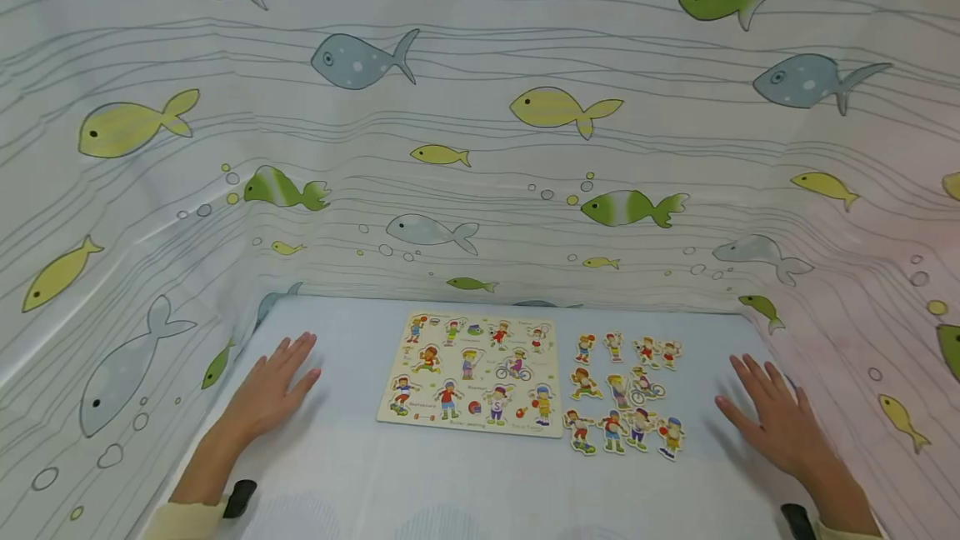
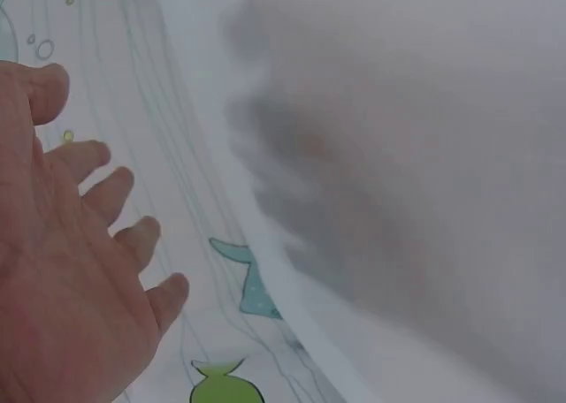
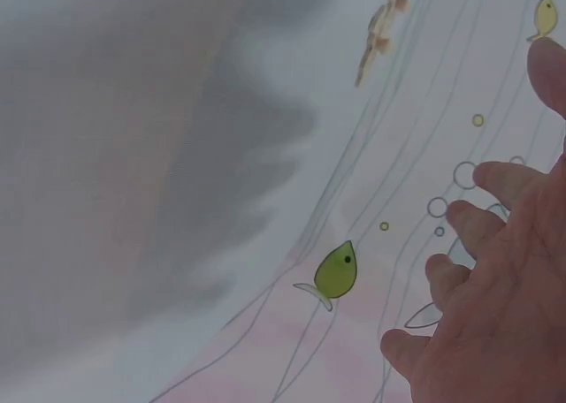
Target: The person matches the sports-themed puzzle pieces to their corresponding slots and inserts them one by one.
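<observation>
My left hand (image 1: pixel 272 390) is held over the left side of the white table, fingers extended and holding nothing. On the other side my right hand (image 1: pixel 776 419) hovers with spread fingers, also without anything in it. Between them lies a flat puzzle board (image 1: pixel 480 373) printed with children playing sports. Several loose puzzle pieces (image 1: pixel 617 394), cut as the same figures, lie in rough rows along the board's right edge, nearer to the right hand. In the wrist views, the left palm (image 2: pixel 71 262) and right palm (image 3: pixel 504 306) show relaxed fingers, with shadows on the tabletop.
A white cloth wall (image 1: pixel 480 182) printed with fish and wavy lines rises behind the table and along both sides. The bare tabletop (image 1: pixel 420 482) stretches in front of the board. Dark wrist bands (image 1: pixel 240 498) sit at both cuffs.
</observation>
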`<state>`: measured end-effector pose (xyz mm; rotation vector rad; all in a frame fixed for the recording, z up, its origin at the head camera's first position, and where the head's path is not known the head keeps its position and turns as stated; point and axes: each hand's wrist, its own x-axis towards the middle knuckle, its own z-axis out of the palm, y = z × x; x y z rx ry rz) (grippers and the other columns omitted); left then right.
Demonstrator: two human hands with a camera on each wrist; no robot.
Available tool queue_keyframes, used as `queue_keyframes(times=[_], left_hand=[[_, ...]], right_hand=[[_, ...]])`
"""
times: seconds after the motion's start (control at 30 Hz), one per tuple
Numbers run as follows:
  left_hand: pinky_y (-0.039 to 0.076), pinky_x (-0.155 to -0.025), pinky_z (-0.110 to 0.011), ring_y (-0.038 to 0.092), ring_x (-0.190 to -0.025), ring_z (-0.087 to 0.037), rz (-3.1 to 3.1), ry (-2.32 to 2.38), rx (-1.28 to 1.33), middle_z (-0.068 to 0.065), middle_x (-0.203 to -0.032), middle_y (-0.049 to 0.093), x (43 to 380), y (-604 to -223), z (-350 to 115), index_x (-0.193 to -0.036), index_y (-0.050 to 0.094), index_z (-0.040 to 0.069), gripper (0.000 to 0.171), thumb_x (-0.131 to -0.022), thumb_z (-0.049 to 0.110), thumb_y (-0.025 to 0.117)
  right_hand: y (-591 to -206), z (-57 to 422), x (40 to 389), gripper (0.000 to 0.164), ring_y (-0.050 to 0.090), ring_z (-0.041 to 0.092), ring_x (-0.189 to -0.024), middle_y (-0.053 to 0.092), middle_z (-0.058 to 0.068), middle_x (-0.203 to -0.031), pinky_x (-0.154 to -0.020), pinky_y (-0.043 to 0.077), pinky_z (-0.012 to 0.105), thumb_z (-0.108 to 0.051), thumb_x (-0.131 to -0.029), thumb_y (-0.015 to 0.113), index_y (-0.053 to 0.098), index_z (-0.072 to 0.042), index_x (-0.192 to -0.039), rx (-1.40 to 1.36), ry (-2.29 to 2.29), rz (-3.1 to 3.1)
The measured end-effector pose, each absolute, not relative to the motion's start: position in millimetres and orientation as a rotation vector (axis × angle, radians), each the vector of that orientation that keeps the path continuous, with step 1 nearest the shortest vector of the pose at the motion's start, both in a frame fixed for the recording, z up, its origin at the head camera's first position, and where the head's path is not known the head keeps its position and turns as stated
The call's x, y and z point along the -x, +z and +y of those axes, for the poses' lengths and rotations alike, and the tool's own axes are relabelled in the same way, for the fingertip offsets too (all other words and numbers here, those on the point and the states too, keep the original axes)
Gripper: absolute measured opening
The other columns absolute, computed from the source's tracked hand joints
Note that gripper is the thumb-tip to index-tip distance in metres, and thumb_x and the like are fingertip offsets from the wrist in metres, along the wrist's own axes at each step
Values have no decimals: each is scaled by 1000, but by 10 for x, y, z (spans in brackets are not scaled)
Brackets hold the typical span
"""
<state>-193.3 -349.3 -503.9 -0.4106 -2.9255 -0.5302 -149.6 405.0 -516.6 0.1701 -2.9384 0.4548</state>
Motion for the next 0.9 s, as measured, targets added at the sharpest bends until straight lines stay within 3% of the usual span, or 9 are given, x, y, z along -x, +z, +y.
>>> queue_keyframes(times=[0.13,0.37,0.9], left_hand=[[17,-106,-72,22,-142,-48,-2959,-557,427,-20,-157,30,1994,-5016,-3418,-153,35,7,62,-102,38,53],[20,-106,-72,25,-141,-50,-3017,-545,479,-20,-154,36,2157,-4959,-3267,-149,45,11,55,-101,38,54],[24,-107,-69,22,-143,-46,-3127,-641,513,-16,-155,36,2388,-4990,-3026,-148,48,19,57,-100,50,51]], right_hand=[[-5157,4047,1505,80,-1,49,-146,20,31,-156,-102,-8,78,-45,-98,55,15,-9,-158,-179,445,-2921],[-5169,4012,1488,81,-1,50,-145,22,32,-154,-103,-10,76,-45,-98,56,17,-8,-158,-169,455,-2923],[-5214,3978,1451,83,-1,50,-145,25,33,-153,-102,-11,77,-50,-97,55,16,-9,-158,-123,438,-2960]])
